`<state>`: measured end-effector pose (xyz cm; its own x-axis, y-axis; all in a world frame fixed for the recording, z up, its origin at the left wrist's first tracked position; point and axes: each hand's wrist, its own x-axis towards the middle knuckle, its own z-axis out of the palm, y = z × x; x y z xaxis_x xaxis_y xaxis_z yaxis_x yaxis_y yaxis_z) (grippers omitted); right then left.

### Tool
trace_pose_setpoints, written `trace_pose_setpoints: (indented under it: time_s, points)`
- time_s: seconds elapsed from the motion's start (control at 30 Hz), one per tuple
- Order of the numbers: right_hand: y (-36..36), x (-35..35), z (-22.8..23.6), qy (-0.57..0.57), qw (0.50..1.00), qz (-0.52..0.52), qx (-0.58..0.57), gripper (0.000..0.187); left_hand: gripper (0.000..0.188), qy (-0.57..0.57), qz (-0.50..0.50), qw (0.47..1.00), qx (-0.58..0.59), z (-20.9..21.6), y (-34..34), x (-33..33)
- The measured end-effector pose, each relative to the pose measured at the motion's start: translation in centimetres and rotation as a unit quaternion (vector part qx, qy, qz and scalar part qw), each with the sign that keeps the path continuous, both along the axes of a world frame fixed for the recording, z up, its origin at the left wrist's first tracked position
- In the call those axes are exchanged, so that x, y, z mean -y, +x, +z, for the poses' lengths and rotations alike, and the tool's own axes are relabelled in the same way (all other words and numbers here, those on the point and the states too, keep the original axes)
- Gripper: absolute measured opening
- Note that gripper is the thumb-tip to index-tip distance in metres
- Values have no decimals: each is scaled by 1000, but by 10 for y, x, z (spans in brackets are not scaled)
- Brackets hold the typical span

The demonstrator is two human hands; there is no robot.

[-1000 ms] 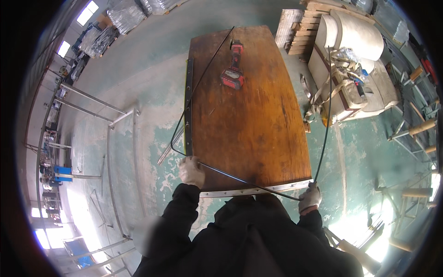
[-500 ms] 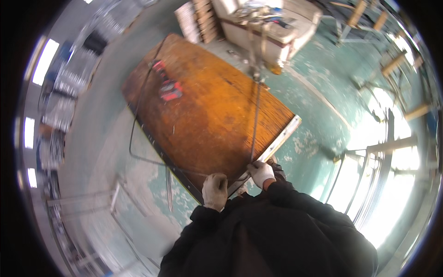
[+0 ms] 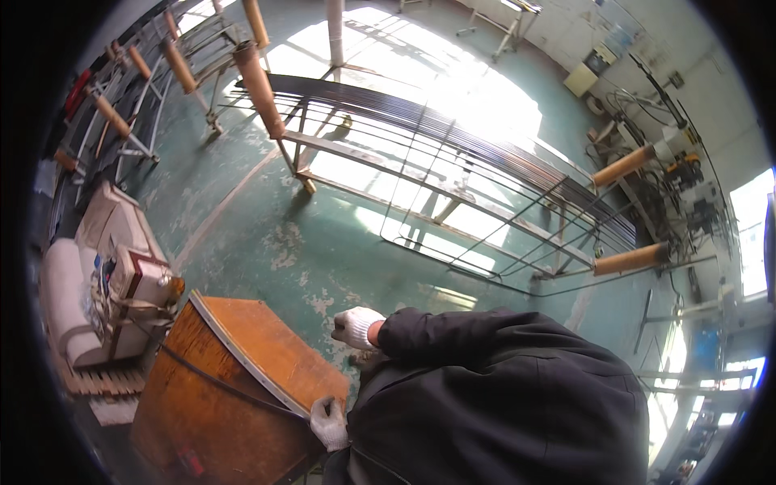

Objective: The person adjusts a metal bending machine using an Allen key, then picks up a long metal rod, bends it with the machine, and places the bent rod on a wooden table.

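Observation:
My left hand (image 3: 327,422), in a pale work glove, is closed at the near corner of the brown wooden table (image 3: 283,339). A thin dark metal rod (image 3: 218,380) crosses the tabletop and runs into its fingers. Beside the rod, a pale metal strip (image 3: 250,364) lies across the board and ends by the same hand. My right hand (image 3: 356,326), also gloved, is raised beyond the table's edge over the green floor, its fingers curled. Whatever it may hold is hidden. A blurred red tool (image 3: 191,462) lies on the table's lower part.
A long metal rack (image 3: 436,190) with wooden rollers bears many dark rods ahead. Thin bent rods (image 3: 477,263) hang out from its near side. A cream sofa-like seat (image 3: 69,299) stands on a pallet at the left, loaded with odds and ends. Further roller stands (image 3: 121,121) fill the far left.
My view has swung to the right, so the table now sits lower left and the rod rack has come in. The right hand has left the rod and table; the left is at the corner.

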<state>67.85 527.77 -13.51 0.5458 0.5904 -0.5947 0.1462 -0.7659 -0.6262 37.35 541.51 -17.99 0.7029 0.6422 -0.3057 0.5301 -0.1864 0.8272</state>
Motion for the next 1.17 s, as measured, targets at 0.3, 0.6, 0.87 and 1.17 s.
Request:
trace_pose_setpoints:
  time_s: [0.3,0.6,0.87,1.17]
  points:
    - [-29,231,-45,55,984,-158,-61,40,10,24,-60,990,-127,-57,5,45]
    - [-72,584,-67,-138,878,-459,5,45,15,-136,-185,970,-83,-39,105,288]
    - [-89,787,-57,-260,750,-598,107,51,17,-65,-453,879,-131,-45,204,376]
    - [33,1037,-160,-389,762,-487,177,57,17,11,-273,944,-183,-62,236,401]
